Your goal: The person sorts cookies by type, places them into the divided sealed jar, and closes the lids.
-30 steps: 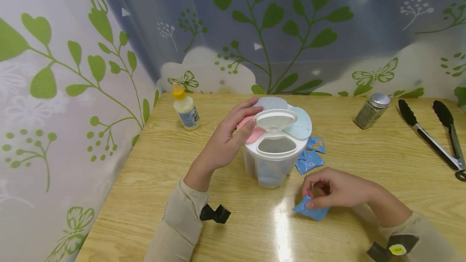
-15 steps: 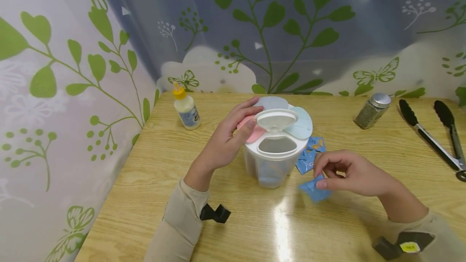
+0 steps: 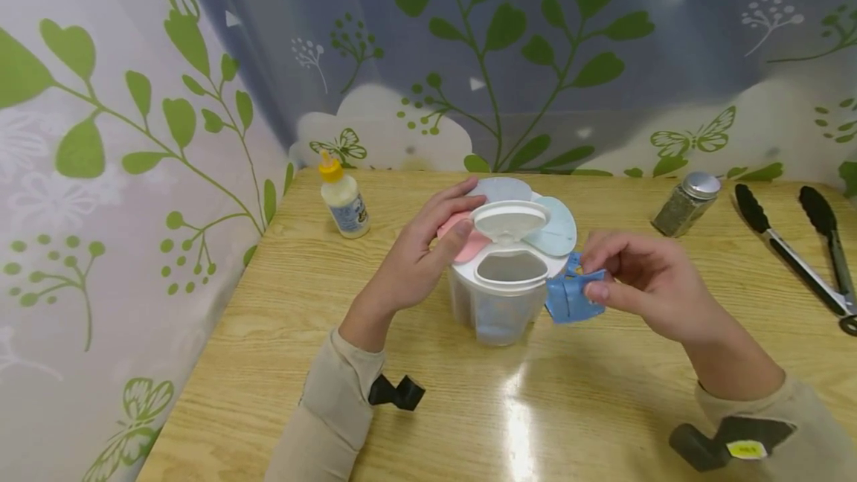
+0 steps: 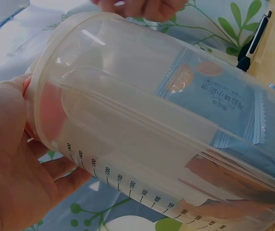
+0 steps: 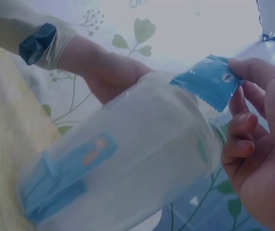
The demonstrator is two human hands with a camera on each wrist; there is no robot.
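Note:
A clear plastic storage container (image 3: 462, 303) with petal-shaped lids stands on the table, its front flap (image 3: 510, 220) raised over an open compartment. My left hand (image 3: 425, 255) grips the container's top at the pink lid (image 3: 462, 236). My right hand (image 3: 652, 285) pinches a small blue snack packet (image 3: 570, 302) just right of the container's rim. In the right wrist view, that packet (image 5: 209, 82) overlaps the container's top end. Through the wall in the left wrist view, blue packets (image 4: 214, 96) and brown packets (image 4: 229, 185) show inside. Blue packaging (image 3: 573, 262) on the table is mostly hidden behind the held packet.
A yellow-capped bottle (image 3: 345, 203) stands at the back left of the wooden table (image 3: 281, 303). Toward the back right are a seasoning jar with a silver cap (image 3: 686, 203) and black-tipped tongs (image 3: 797, 266). A leaf-patterned curtain (image 3: 522, 58) hangs behind the table.
My right hand has lifted the blue packet off the table and carried it up and away from me to the container's right side. The left hand and container have stayed put.

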